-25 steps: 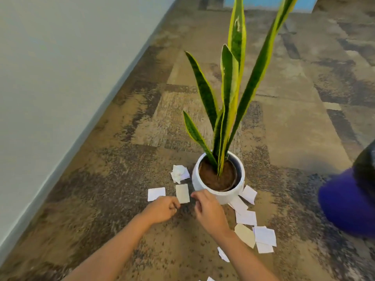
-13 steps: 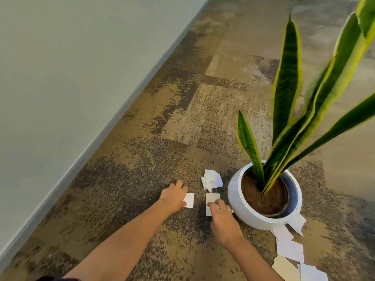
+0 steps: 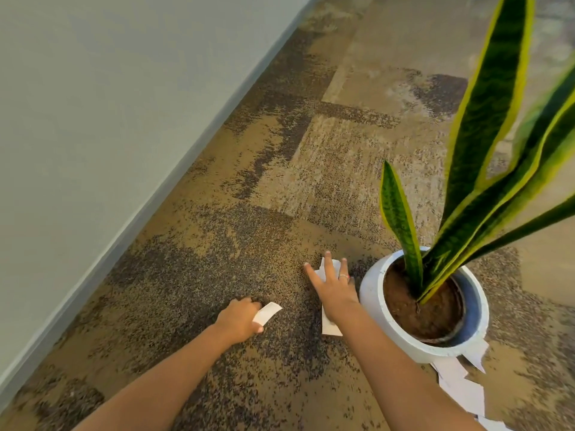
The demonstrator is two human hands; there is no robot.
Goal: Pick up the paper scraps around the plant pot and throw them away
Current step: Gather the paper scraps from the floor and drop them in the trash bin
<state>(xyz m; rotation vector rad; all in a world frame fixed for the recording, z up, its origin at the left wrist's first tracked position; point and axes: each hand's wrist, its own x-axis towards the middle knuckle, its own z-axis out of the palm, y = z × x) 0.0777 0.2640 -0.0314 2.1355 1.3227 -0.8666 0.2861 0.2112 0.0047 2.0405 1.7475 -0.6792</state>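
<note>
- Your left hand [image 3: 241, 317] is closed on one flat white scrap [image 3: 267, 312], pinched and lifted off the carpet [image 3: 199, 275].
- Your right hand [image 3: 334, 289] has its fingers spread wide over a crumpled scrap [image 3: 330, 265], at 9 o'clock of the white plant pot [image 3: 370, 290]. A flat scrap [image 3: 329, 328] lies under that wrist.
- More loose scraps [image 3: 460, 387] sit at the pot's 5 o'clock, untouched.
- Judgement: early going. One piece in hand, several left, no bin in view.
</note>
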